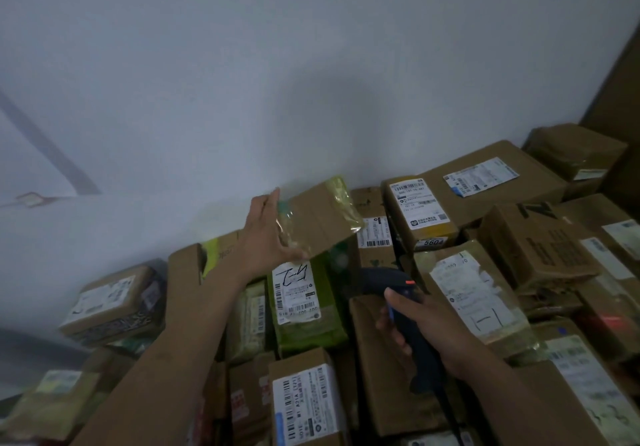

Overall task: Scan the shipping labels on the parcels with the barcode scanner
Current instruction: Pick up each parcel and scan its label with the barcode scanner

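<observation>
Closest in sits a box (304, 407), white label facing up. Just past it the right hand (433, 324) is wrapped round the scanner (414, 341) grip, nose pointing away from the camera. Further out, the left hand (266, 234) grips a taped carton (322, 217) by one end, held up above the green parcel (304, 328). Plain wall (311, 64) behind it all.

The only view comes from a wide-angle camera worn on the person's head, facing forward and down over parcels (491, 175) heaped against a pale wall (311, 64); both forearms enter from the bottom edge; the left hand (266, 234) and right hand (415, 321) sit close under the lens; the wall fills the upper half.
</observation>
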The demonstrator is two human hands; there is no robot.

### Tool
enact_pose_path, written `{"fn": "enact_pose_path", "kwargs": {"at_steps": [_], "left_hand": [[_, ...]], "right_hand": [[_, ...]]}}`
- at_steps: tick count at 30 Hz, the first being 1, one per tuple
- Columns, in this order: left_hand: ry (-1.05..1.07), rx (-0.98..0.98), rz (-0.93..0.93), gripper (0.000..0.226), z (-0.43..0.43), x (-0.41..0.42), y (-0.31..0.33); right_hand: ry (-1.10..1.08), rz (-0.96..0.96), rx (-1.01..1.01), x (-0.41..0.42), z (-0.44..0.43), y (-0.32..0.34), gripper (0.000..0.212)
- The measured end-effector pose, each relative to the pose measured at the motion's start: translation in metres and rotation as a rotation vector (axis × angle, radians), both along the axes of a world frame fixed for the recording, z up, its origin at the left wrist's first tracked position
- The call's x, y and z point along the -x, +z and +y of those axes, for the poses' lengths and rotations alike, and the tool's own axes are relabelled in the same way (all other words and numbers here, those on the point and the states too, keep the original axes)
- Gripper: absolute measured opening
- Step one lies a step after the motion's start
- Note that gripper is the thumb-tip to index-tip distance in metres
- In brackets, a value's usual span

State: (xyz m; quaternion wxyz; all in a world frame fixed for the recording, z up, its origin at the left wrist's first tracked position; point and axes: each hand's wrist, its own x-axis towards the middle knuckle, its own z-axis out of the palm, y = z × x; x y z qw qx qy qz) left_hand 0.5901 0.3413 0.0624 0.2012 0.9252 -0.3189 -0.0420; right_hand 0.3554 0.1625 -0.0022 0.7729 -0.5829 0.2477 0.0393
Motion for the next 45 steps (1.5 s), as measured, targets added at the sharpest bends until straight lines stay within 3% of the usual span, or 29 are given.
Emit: {"fn": "enact_pose_path", "kwargs": {"at_steps": [5, 7, 11, 16, 23, 26, 31, 34, 38, 45], "left_hand": [[0.021, 0.107, 0.066, 0.072, 0.002, 0.002, 0.005], [0.01, 0.047, 0.105, 0.061, 0.0, 0.001, 0.006], [-0.006, -0.047, 0.082, 0.069, -0.009, -0.008, 0.009], [0.088, 0.106, -0.298, 0.088, -0.01, -0.028, 0.015], [-0.001, -0.161, -0.112, 0.088, -0.014, -0.042, -0.019], [0.086, -0.082, 0.001, 0.097, -0.021, -0.046, -0.034], [-0.01, -0.076, -0.02, 0.035, -0.032, -0.052, -0.054], [-0.039, -0.105, 0.004, 0.03, -0.031, -0.057, -0.068], [0.123, 0.039, 0.054, 0.023, -0.027, -0.06, -0.08], [0.308, 0.12, 0.159, 0.031, -0.033, -0.053, -0.083]], "right_hand": [[0.0, 0.015, -0.007, 0.0, 0.0, -0.002, 0.055], [0.007, 0.029, 0.001, 0.0, 0.0, -0.001, 0.057], [0.0, 0.029, 0.014, 0.0, -0.001, -0.002, 0.062], [-0.011, 0.015, -0.004, -0.001, 0.0, -0.002, 0.055], [-0.018, 0.006, -0.038, 0.0, 0.0, -0.003, 0.056], [-0.014, 0.003, -0.036, 0.0, 0.0, -0.003, 0.054], [-0.012, -0.01, -0.04, 0.001, 0.0, -0.004, 0.052], [-0.01, -0.011, -0.039, 0.0, -0.001, -0.004, 0.054], [0.003, 0.009, -0.048, 0.0, -0.002, -0.004, 0.055], [0.007, 0.012, -0.039, 0.0, -0.001, -0.002, 0.058]]}}
